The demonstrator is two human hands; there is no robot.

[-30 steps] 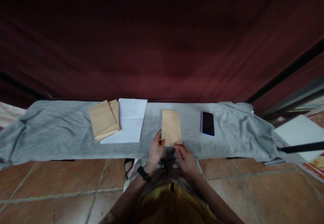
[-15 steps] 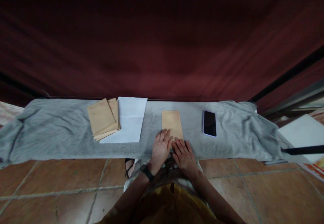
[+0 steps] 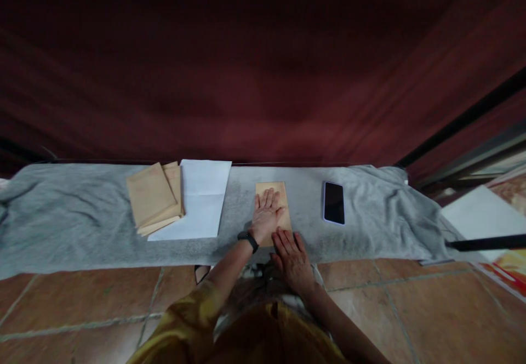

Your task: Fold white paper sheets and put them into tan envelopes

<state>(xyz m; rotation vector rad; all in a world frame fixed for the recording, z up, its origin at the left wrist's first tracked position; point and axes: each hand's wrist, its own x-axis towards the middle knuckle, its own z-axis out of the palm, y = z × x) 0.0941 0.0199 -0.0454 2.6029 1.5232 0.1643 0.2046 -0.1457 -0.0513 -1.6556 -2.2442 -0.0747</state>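
Note:
A brown paper envelope (image 3: 281, 189) lies flat on the grey cloth in front of me, its long side running away from my body. My left hand (image 3: 266, 215), with a dark band at the wrist, rests palm down on its middle, fingers spread. At the near right corner of the envelope my right hand (image 3: 293, 260) lies flat, fingertips touching the paper and fingers stretched out. Part of the envelope is hidden under both hands.
To the left, several brown envelopes (image 3: 151, 194) overlap a creased white paper sheet (image 3: 205, 199). A phone (image 3: 334, 203) lies to the right. The grey cloth (image 3: 304, 199) covers a narrow surface against a dark red curtain (image 3: 263, 106). Below is a tiled floor (image 3: 98, 298).
My left hand has slid forward from the near end of the envelope to its middle, fingers spreading. My right hand stays by the near corner. The view has shifted slightly.

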